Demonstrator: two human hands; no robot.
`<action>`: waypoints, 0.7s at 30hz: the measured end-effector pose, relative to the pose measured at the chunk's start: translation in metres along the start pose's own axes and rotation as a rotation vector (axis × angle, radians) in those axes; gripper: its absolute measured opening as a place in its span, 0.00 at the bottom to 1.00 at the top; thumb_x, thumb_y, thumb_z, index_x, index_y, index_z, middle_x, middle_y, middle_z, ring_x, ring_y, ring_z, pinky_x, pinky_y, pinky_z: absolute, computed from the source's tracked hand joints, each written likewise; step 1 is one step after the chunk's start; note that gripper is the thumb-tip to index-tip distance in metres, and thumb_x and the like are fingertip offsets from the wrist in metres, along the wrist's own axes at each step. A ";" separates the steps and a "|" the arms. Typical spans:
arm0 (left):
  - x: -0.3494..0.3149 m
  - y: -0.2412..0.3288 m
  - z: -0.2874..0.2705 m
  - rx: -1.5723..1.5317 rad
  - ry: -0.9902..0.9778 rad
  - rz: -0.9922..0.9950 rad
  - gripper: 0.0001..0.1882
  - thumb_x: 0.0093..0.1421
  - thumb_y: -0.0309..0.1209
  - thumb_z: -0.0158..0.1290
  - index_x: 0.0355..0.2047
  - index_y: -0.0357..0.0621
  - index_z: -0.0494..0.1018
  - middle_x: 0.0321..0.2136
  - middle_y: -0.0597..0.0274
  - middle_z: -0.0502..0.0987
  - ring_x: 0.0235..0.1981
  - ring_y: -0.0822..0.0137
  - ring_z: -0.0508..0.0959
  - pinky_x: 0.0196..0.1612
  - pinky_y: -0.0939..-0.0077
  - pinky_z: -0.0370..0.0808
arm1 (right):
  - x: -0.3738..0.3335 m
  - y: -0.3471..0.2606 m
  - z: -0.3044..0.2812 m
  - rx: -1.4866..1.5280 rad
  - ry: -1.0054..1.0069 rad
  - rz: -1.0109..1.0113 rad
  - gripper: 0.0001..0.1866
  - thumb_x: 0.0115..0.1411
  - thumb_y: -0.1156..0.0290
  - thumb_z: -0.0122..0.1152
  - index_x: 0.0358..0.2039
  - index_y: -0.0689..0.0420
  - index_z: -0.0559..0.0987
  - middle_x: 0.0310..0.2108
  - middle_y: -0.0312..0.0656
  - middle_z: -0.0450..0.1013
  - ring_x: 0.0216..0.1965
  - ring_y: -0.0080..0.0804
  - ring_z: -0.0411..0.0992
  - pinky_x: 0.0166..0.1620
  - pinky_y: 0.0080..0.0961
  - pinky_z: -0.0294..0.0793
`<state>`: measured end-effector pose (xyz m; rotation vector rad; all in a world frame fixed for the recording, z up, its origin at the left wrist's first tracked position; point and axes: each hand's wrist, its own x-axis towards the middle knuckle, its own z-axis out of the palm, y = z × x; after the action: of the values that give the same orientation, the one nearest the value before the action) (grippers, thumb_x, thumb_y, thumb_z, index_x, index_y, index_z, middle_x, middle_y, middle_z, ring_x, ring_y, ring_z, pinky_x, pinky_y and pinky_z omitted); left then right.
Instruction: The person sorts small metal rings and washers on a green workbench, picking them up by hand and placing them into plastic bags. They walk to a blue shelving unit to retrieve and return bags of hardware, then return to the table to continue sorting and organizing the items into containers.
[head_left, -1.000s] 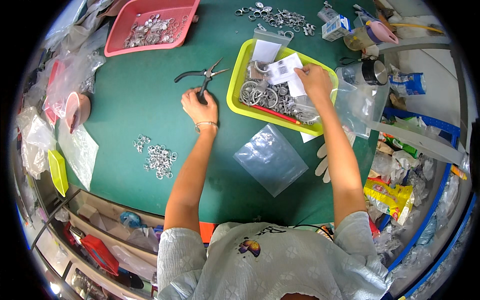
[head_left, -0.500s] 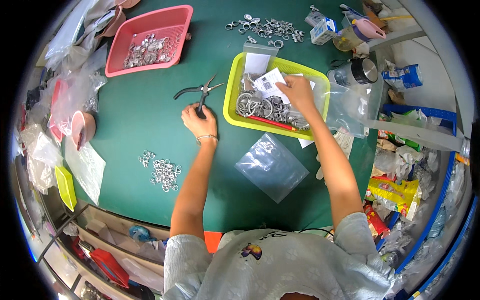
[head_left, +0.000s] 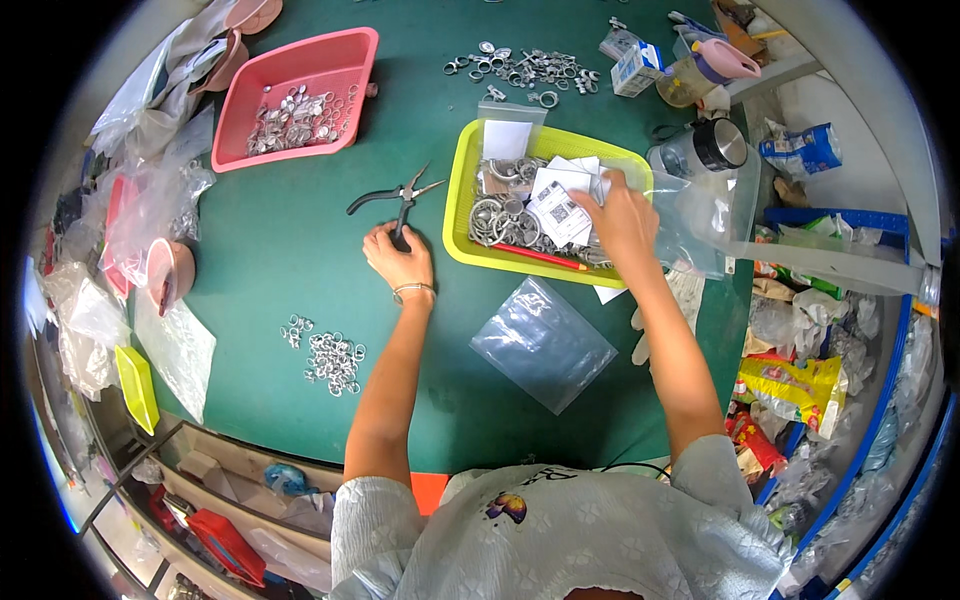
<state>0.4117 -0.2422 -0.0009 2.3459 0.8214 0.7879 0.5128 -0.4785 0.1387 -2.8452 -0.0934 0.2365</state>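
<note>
My left hand [head_left: 398, 258] rests on the table with its fingers closed around one handle of the black-handled pliers [head_left: 407, 195]; the jaws point away from me and are spread. Over the yellow-green basket [head_left: 458, 190], my right hand [head_left: 625, 222] pinches white paper labels [head_left: 560, 208] printed with square codes. Beneath the labels lie many silver ring-shaped metal pieces [head_left: 490, 220]. A red pencil [head_left: 540, 257] runs along the basket's near side. A clear zip bag with a white card [head_left: 507, 140] leans at its far left corner.
A flat clear bag [head_left: 543, 345] lies nearer me. Small metal rings [head_left: 335, 362] are heaped at left, more pieces [head_left: 530, 68] at the far side. A pink basket [head_left: 230, 120] holds metal parts. A bottle [head_left: 700, 147] and a white glove [head_left: 685, 295] are on the right.
My right hand has moved right and slightly nearer me, and the labels now lie fanned out over the metal pieces. My left hand has stayed on the pliers.
</note>
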 end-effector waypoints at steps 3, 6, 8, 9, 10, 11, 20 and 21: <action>0.001 0.003 0.002 0.006 0.007 0.016 0.09 0.48 0.27 0.52 0.30 0.39 0.69 0.33 0.52 0.67 0.38 0.52 0.66 0.41 0.60 0.62 | 0.028 -0.001 0.011 -0.120 -0.034 -0.009 0.28 0.45 0.49 0.61 0.31 0.65 0.72 0.26 0.51 0.74 0.30 0.45 0.73 0.30 0.37 0.70; 0.001 0.007 0.000 0.020 0.003 0.024 0.09 0.48 0.27 0.52 0.30 0.39 0.69 0.32 0.52 0.67 0.37 0.52 0.66 0.41 0.60 0.62 | 0.034 0.008 0.027 -0.185 -0.089 -0.074 0.28 0.43 0.49 0.63 0.33 0.63 0.73 0.25 0.50 0.73 0.30 0.45 0.73 0.31 0.37 0.70; 0.002 0.004 0.001 0.005 0.008 0.036 0.09 0.48 0.27 0.52 0.30 0.39 0.69 0.32 0.52 0.67 0.37 0.51 0.66 0.41 0.60 0.63 | 0.033 0.009 0.031 -0.175 -0.078 -0.116 0.27 0.43 0.50 0.63 0.34 0.61 0.73 0.24 0.49 0.73 0.29 0.45 0.73 0.31 0.37 0.70; 0.002 0.001 0.001 -0.002 0.010 0.040 0.08 0.48 0.27 0.52 0.30 0.39 0.69 0.32 0.52 0.67 0.37 0.51 0.66 0.41 0.60 0.63 | 0.027 0.006 0.031 -0.153 -0.059 -0.130 0.25 0.43 0.52 0.64 0.33 0.61 0.74 0.23 0.48 0.73 0.29 0.45 0.73 0.31 0.37 0.70; 0.001 -0.001 0.002 0.001 0.016 0.039 0.09 0.48 0.27 0.52 0.30 0.39 0.69 0.32 0.52 0.67 0.37 0.51 0.66 0.41 0.60 0.63 | 0.022 0.005 0.031 -0.132 -0.041 -0.143 0.24 0.43 0.54 0.65 0.33 0.60 0.74 0.22 0.47 0.73 0.28 0.44 0.73 0.31 0.36 0.70; 0.001 0.000 0.002 -0.001 0.019 0.039 0.09 0.48 0.27 0.52 0.30 0.38 0.68 0.32 0.52 0.67 0.37 0.51 0.66 0.40 0.60 0.63 | 0.018 0.007 0.031 -0.083 -0.026 -0.163 0.23 0.43 0.55 0.65 0.33 0.60 0.74 0.21 0.46 0.73 0.28 0.44 0.73 0.30 0.36 0.69; 0.000 0.000 0.002 -0.010 -0.001 0.019 0.09 0.48 0.27 0.51 0.30 0.40 0.68 0.35 0.53 0.66 0.39 0.53 0.65 0.42 0.59 0.61 | -0.033 -0.003 0.027 0.046 0.062 -0.359 0.10 0.49 0.66 0.58 0.29 0.56 0.71 0.17 0.44 0.71 0.21 0.45 0.71 0.23 0.39 0.67; 0.000 0.000 0.003 -0.005 0.000 0.019 0.09 0.48 0.27 0.51 0.30 0.40 0.68 0.35 0.54 0.66 0.39 0.53 0.65 0.42 0.59 0.61 | -0.037 -0.005 0.027 0.030 0.074 -0.373 0.09 0.50 0.67 0.57 0.29 0.56 0.71 0.17 0.44 0.71 0.20 0.45 0.71 0.23 0.39 0.67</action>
<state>0.4137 -0.2426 -0.0027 2.3527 0.7979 0.7972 0.4715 -0.4694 0.1206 -2.7357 -0.5906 0.0522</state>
